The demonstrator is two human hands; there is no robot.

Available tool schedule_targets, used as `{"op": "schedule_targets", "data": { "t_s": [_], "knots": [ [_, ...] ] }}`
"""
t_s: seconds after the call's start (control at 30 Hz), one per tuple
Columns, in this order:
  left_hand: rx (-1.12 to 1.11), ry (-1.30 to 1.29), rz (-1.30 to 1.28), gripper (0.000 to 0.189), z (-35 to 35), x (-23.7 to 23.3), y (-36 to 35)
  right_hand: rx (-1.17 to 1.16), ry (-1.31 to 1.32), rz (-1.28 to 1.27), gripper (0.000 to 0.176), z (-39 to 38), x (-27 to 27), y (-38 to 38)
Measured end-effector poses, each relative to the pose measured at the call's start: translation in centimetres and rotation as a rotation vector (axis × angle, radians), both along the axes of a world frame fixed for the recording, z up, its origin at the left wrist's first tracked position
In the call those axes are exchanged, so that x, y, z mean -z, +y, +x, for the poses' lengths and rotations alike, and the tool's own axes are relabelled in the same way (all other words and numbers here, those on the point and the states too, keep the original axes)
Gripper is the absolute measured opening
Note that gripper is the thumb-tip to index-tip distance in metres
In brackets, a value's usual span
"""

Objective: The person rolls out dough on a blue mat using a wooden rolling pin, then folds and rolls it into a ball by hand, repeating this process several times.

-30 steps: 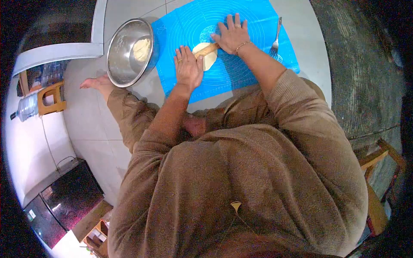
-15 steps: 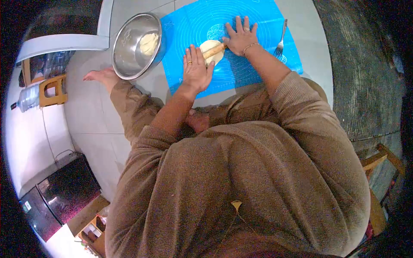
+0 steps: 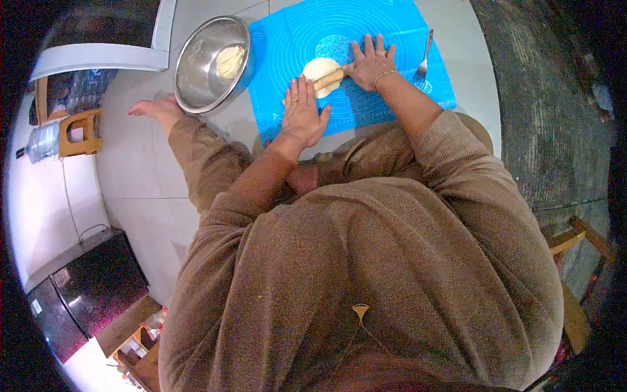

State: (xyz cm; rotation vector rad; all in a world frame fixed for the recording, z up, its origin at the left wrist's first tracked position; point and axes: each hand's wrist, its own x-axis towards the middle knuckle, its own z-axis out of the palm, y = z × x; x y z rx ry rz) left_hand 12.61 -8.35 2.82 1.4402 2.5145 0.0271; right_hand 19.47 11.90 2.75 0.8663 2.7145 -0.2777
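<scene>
A flat, pale round of dough (image 3: 317,68) lies on the blue silicone mat (image 3: 274,49), with a small wooden rolling pin (image 3: 330,80) slanted across its nearer half. My left hand (image 3: 303,114) rests on the pin's left end, palm down, its fingers stretched out. At the pin's other end, my right hand (image 3: 372,67) lies flat with fingers spread, covering that end. Neither hand wraps round the pin. Left of the mat, a steel mixing bowl (image 3: 196,77) holds a lump of dough (image 3: 230,62).
A fork (image 3: 424,63) lies on the mat's right side. My legs (image 3: 212,147) are folded around the near side on the tiled floor (image 3: 130,157). A plastic stool (image 3: 80,133) and a water bottle (image 3: 43,144) appear at far left.
Both hands have drawn slightly toward me with the rolling pin, which now crosses the nearer part of the dough round. The view has shifted a little.
</scene>
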Motion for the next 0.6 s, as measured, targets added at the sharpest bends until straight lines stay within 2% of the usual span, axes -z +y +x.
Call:
{"op": "schedule_targets", "data": {
  "t_s": [0.2,0.3,0.6],
  "knots": [
    [0.021,0.02,-0.041,0.076,1.0,-0.1,-0.6,0.008,-0.05,-0.054,0.07,0.8,-0.7,-0.3],
    [0.029,0.014,-0.085,0.077,1.5,-0.6,-0.9,0.005,0.03,-0.052,0.069,1.4,-0.2,-0.5],
    [0.074,0.043,-0.043,0.079,2.5,0.0,-1.7,-0.01,-0.021,-0.045,0.068,2.2,-0.4,-0.7]
  ]
}}
